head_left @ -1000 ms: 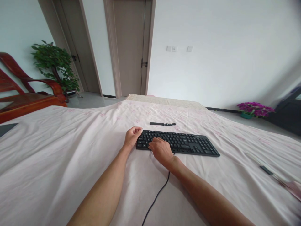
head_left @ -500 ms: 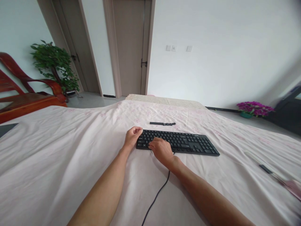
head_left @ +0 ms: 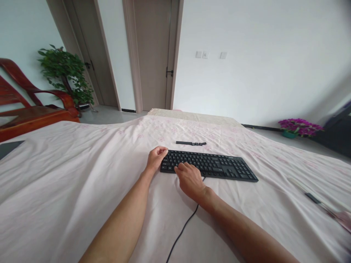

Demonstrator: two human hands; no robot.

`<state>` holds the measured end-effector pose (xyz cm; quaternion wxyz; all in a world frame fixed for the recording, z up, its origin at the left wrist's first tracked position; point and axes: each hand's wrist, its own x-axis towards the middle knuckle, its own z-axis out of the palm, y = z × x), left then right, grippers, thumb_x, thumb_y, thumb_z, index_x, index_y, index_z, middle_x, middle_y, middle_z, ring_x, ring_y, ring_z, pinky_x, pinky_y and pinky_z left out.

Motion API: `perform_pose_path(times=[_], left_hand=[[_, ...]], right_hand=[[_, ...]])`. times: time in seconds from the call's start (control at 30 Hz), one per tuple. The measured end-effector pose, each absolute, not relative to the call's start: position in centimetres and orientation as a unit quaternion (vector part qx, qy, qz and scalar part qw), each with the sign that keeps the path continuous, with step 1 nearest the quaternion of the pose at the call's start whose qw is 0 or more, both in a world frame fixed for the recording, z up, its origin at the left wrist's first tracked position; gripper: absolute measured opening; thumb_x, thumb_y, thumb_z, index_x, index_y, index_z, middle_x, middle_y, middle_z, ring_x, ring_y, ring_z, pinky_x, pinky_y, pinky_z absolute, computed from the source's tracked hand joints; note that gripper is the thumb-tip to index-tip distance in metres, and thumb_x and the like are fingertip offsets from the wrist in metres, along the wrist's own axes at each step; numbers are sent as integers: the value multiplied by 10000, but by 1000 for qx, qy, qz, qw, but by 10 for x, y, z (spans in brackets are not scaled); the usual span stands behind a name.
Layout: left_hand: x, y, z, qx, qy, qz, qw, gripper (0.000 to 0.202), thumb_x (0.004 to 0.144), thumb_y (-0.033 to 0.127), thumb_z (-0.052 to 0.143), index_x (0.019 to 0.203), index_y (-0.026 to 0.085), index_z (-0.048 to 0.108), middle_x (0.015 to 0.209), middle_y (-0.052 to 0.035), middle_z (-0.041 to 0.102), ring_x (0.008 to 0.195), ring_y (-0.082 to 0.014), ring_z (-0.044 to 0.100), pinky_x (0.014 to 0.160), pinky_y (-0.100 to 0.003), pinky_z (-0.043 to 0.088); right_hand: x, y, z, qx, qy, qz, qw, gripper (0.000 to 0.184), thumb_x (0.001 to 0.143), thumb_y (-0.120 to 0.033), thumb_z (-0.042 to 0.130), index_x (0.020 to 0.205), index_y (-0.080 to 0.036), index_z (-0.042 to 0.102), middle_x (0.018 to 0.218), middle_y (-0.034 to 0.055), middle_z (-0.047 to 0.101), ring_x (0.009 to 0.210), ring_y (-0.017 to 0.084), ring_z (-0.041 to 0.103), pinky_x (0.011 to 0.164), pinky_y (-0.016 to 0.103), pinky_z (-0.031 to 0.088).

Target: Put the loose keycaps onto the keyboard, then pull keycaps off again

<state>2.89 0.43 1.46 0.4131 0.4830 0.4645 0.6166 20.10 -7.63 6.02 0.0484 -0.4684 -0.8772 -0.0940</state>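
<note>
The left hand (head_left: 155, 159) pinched the keyboard (head_left: 211, 165) by its corner, likely steadying it; the right hand (head_left: 190, 179) curled over keys (head_left: 177, 160), its fingers' grip unclear.

Over this rumpled pale-pink flowered cloth (head_left: 90, 175) lie a black keyboard (head_left: 214, 166), its cable (head_left: 188, 220) trailing nearside, loose black keycaps (head_left: 189, 143) just beyond, and a slim dark-banded thing (head_left: 312, 198) rightward.
</note>
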Motion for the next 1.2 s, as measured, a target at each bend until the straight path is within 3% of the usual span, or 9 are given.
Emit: perform_pose_path(times=[0.33,0.5,0.63,0.8,0.97,1.2], left_hand=[[26,6,10,510,472,604,391,283,687,390,684,845,155,695,805,-47,699,716,-152,613,692,-248,457],[25,9,6,501,492,604,376,323,711,416,657,893,151,695,807,-49,700,724,-158,629,679,-248,465],[25,11,4,496,504,602,370,333,721,432,641,897,156,697,837,-58,707,747,-171,645,667,-252,472],[26,12,3,496,519,596,360,333,730,436,630,895,155,697,834,-61,710,746,-180,655,660,-259,478],[26,14,1,497,524,594,354,318,743,429,620,895,160,696,831,-58,711,748,-180,661,655,-255,480],[26,15,-1,496,526,595,351,300,739,415,622,883,162,696,831,-55,715,734,-172,660,660,-256,486]], right_hand=[[201,-74,65,-455,-886,-66,65,233,817,-68,471,818,-178,677,900,88,633,889,206,532,769,321,357],[234,-37,60,-506,-831,78,217,379,805,-82,465,1024,-267,712,1052,1,677,975,154,589,830,244,414],[266,12,60,-604,-743,96,273,333,823,-175,488,1047,-261,719,1086,-4,697,1005,182,617,843,259,449],[275,55,63,-637,-741,38,209,310,877,-268,487,1095,-264,708,1087,37,700,1055,225,587,829,287,448],[259,86,63,-620,-776,-22,113,341,921,-230,436,1159,-272,676,1078,72,691,1127,231,519,859,293,409],[247,125,61,-613,-788,-21,51,306,875,-180,486,1063,-226,723,1043,124,690,1139,267,478,914,354,342]])
